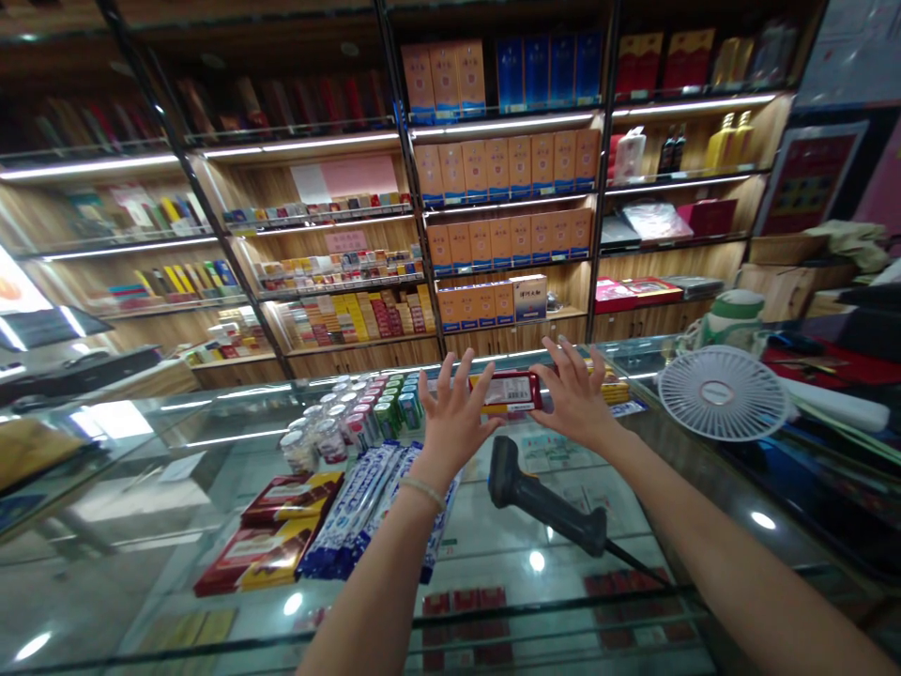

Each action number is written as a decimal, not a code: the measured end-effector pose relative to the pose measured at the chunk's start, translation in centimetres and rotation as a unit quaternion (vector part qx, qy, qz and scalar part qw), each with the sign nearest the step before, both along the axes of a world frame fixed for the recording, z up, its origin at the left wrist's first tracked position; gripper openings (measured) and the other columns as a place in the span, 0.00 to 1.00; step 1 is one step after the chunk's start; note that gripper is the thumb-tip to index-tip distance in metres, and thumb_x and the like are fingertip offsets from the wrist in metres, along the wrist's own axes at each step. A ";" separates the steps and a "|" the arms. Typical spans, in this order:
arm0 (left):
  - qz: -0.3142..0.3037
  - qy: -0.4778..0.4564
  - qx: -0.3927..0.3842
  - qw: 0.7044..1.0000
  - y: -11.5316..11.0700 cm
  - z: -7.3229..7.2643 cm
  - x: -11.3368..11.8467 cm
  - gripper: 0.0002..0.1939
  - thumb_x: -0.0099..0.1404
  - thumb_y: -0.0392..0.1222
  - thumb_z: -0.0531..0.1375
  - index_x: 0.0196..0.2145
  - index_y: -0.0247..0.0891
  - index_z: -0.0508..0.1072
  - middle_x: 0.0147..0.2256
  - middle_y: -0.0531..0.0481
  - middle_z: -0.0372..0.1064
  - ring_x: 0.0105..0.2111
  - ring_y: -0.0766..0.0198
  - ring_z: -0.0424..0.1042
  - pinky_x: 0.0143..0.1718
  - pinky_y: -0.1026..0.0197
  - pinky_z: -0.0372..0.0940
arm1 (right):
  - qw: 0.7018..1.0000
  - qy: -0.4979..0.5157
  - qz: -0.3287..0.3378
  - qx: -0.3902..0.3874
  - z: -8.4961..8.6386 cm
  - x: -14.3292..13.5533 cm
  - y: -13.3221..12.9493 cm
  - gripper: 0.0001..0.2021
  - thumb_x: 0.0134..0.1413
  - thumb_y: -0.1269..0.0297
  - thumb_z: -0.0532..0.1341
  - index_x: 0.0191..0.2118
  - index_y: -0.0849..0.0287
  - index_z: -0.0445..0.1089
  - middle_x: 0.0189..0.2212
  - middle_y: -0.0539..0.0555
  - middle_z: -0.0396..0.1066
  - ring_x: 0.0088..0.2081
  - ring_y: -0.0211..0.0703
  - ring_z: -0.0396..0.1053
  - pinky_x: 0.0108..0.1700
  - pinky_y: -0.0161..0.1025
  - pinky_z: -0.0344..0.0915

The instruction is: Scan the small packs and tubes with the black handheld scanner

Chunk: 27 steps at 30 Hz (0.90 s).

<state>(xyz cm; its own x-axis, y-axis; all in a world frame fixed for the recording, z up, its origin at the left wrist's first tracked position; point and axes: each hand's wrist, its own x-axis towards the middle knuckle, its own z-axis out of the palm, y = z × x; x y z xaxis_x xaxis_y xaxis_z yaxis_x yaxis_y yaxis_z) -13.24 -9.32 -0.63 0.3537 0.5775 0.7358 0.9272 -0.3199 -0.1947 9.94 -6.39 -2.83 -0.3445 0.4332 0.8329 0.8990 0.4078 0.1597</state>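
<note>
Your forearms (384, 563) cross glass counter (485, 545) | left hand (454, 418) and right hand (581, 404), spread wide, frame red packet (509, 389) at both ends, probably for steadying; whether gripped, I cannot tell | packet is beyond scanner (549, 502)

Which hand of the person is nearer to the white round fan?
Right: the right hand is left of the fan, with the left hand farther left, beyond the red packet.

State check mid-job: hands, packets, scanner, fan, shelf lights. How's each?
Left hand: open, fingers spread
Right hand: open, fingers spread
Red packet: between the hands, printed face showing
Scanner: lying down, corded
Blue-white packets: lying flat, overlapping
Fan: running or off, cannot tell
Shelf lights: lit
</note>
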 end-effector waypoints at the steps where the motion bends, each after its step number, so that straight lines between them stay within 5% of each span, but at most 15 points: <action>1: 0.004 0.004 -0.002 1.000 0.1 -0.1 0.0 0.49 0.53 0.60 0.72 0.68 0.51 0.60 0.71 0.38 0.48 0.71 0.36 0.45 0.69 0.29 0.27 | 1.000 -0.002 0.002 0.001 0.0 -0.1 0.0 0.28 0.52 0.51 0.67 0.55 0.58 0.67 0.71 0.66 0.50 0.71 0.61 0.42 0.70 0.65 0.28; 8: 0.006 0.002 0.008 1.000 0.4 -0.2 0.0 0.40 0.50 0.52 0.75 0.59 0.47 0.69 0.71 0.38 0.50 0.70 0.36 0.47 0.68 0.27 0.32 | 1.000 -0.005 0.004 -0.009 -0.2 -0.3 -0.1 0.29 0.51 0.50 0.67 0.56 0.58 0.67 0.70 0.66 0.50 0.71 0.62 0.43 0.70 0.66 0.29; 19: -0.015 -0.017 0.002 1.000 1.2 -0.8 -1.1 0.32 0.55 0.53 0.71 0.56 0.45 0.70 0.71 0.40 0.51 0.70 0.39 0.48 0.69 0.28 0.34 | 0.993 -0.079 -0.017 -0.083 1.0 -2.2 -0.2 0.32 0.58 0.56 0.63 0.65 0.62 0.61 0.72 0.66 0.49 0.72 0.62 0.43 0.69 0.66 0.33; 23: -0.011 -0.032 -0.004 0.999 1.1 -0.7 -1.2 0.32 0.55 0.53 0.71 0.56 0.45 0.71 0.70 0.39 0.51 0.70 0.39 0.49 0.68 0.28 0.34 | 0.989 -0.088 -0.007 -0.120 1.8 -2.8 -2.6 0.32 0.63 0.51 0.59 0.68 0.60 0.58 0.71 0.64 0.50 0.71 0.61 0.46 0.69 0.68 0.35; 27: -0.014 -0.036 -0.009 0.999 1.0 -0.6 -1.1 0.34 0.56 0.52 0.71 0.57 0.44 0.70 0.71 0.39 0.50 0.70 0.39 0.48 0.68 0.29 0.34 | 0.986 -0.073 -0.014 -0.152 0.6 -3.4 -6.7 0.32 0.66 0.47 0.54 0.69 0.59 0.58 0.72 0.62 0.49 0.72 0.61 0.44 0.70 0.65 0.40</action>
<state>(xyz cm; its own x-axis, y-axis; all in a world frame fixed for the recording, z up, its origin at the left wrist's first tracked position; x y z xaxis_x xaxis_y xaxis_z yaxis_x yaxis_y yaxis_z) -14.37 -8.33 -1.26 0.3171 0.5810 0.7496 0.9290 -0.3493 -0.1222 6.54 -13.11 -2.19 -0.4364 0.6659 0.6051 0.8866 0.4329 0.1631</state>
